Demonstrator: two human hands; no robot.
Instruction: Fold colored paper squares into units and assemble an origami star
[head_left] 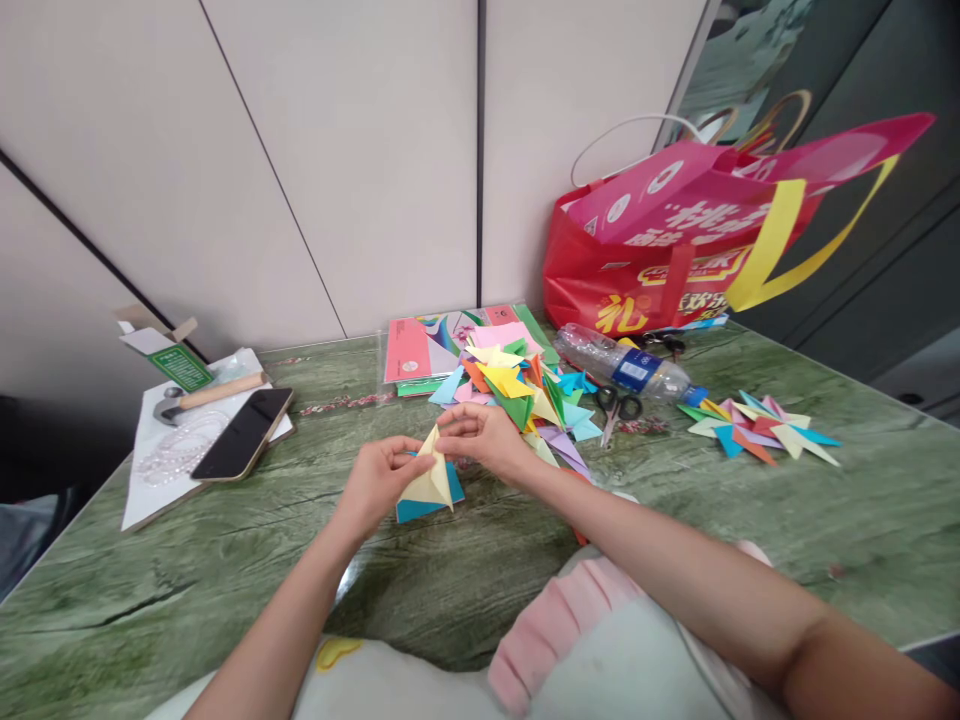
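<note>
L hand (386,478): thumb & index pinched tog., pointing R; other fingers mostly hidden.
L forearm (300,600): bare, slanting up & R fr. bottom edge.
R hand (484,435): back up, fingers pointing L, thumb below index, pinching.
R forearm (645,535): bare, slanting up & L; elbow bent, lower R.
Hands: v. near e/o, L slightly lower in view.

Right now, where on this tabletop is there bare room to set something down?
One bare patch of tabletop lies between the phone and the left forearm; another lies between the folded-paper star and the right forearm. It is crowded just past the right hand, with folded papers, scissors and a bottle close together.
</note>
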